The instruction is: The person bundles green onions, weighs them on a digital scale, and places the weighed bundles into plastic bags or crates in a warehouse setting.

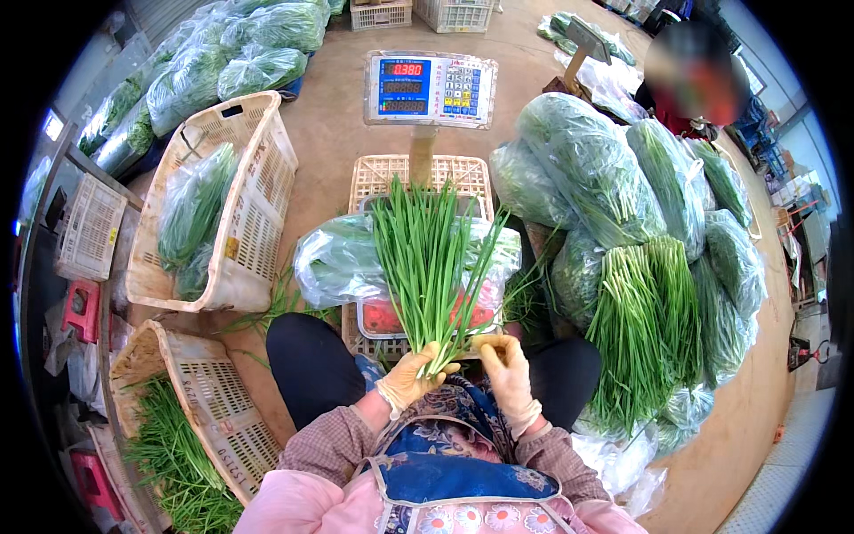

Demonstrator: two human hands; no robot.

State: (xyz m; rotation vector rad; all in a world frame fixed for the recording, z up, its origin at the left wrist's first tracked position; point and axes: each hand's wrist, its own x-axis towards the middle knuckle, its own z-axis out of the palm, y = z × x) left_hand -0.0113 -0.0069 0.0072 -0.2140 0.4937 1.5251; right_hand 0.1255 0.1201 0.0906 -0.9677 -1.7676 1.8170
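Observation:
My left hand, in a pale yellow rubber glove, grips a bunch of garlic chives by the stem ends. Its leaves fan out away from me over a clear plastic bag of greens. That bag lies across the pan of a platform scale, where something red shows. My right hand, gloved the same way, is beside the stems at their right, fingers curled together. Whether a stalk is pinched between those fingertips is too small to tell. Behind the pan rises the scale's lit display panel.
At my right, loose chive bundles lie against a pile of bagged greens. A plastic crate at left holds bagged chives; a nearer crate holds loose greens. Another person is at the far right.

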